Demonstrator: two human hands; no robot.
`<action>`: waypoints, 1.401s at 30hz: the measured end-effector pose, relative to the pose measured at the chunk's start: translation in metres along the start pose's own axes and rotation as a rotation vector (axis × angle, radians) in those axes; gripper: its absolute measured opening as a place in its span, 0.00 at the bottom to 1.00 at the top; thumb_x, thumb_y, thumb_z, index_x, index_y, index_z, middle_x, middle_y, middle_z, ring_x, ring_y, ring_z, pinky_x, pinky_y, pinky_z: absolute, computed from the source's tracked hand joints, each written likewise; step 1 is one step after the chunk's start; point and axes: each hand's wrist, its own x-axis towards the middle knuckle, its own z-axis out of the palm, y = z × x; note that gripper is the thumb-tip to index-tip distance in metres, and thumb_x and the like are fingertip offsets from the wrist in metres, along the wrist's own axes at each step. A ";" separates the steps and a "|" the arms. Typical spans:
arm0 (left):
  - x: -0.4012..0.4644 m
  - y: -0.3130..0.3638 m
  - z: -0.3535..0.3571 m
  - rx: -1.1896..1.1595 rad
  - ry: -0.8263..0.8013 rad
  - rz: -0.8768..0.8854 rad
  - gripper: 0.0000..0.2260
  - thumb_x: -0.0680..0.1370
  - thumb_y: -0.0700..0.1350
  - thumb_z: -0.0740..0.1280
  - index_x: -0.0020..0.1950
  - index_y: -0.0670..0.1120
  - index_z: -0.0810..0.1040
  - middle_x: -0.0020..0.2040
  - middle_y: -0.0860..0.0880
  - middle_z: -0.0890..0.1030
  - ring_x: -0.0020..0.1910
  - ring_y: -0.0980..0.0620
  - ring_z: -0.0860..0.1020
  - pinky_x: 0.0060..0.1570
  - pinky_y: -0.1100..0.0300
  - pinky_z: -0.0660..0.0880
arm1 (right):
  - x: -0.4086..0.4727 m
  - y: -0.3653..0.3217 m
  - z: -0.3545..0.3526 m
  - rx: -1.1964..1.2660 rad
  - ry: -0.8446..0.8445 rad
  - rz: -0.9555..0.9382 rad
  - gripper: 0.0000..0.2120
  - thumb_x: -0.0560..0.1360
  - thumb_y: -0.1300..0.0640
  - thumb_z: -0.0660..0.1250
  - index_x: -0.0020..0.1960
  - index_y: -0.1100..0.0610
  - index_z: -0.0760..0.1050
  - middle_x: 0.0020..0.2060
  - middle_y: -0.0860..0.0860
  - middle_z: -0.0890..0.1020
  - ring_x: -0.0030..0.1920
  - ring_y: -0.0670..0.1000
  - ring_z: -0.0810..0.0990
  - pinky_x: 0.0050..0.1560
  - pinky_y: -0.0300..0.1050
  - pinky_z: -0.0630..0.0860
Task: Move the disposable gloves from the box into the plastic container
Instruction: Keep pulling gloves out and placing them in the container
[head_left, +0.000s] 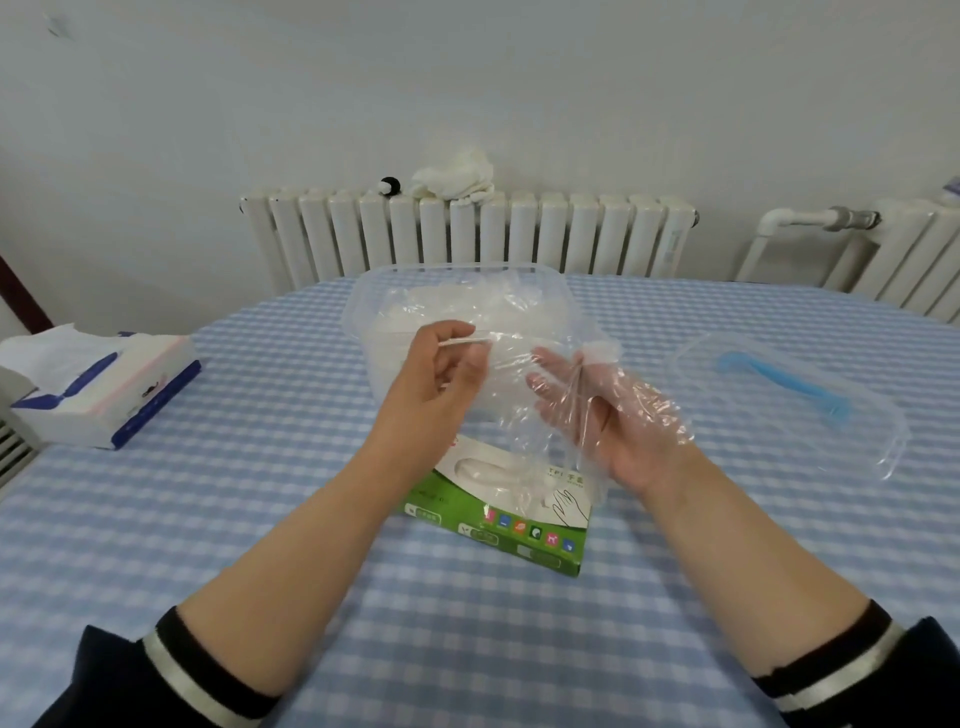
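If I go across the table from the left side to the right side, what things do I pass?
Tissue box → left hand → right hand draped in a clear glove → clear lid with a blue handle.

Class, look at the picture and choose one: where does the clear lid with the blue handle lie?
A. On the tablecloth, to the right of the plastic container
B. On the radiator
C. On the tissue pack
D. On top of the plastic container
A: the clear lid lies flat on the checked tablecloth, apart from the open plastic container, on its right.
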 end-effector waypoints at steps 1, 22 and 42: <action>0.001 0.006 0.001 0.003 -0.036 -0.006 0.15 0.75 0.60 0.63 0.60 0.60 0.69 0.56 0.57 0.81 0.56 0.61 0.79 0.57 0.61 0.75 | -0.001 0.001 0.000 -0.008 -0.028 0.022 0.07 0.64 0.58 0.73 0.40 0.59 0.79 0.49 0.57 0.85 0.44 0.56 0.85 0.39 0.47 0.83; 0.115 0.032 -0.056 0.572 -0.167 -0.120 0.24 0.75 0.45 0.73 0.70 0.49 0.71 0.64 0.53 0.75 0.37 0.60 0.74 0.31 0.72 0.69 | 0.007 -0.027 0.008 0.020 0.467 -0.402 0.14 0.81 0.47 0.58 0.56 0.56 0.74 0.50 0.53 0.81 0.47 0.52 0.82 0.40 0.43 0.80; 0.154 -0.008 -0.049 1.590 -0.659 -0.282 0.21 0.83 0.46 0.55 0.76 0.46 0.62 0.74 0.43 0.65 0.69 0.43 0.67 0.61 0.52 0.64 | 0.145 -0.020 0.074 -2.059 -0.105 0.599 0.18 0.82 0.56 0.61 0.70 0.60 0.70 0.56 0.53 0.76 0.51 0.54 0.76 0.46 0.44 0.73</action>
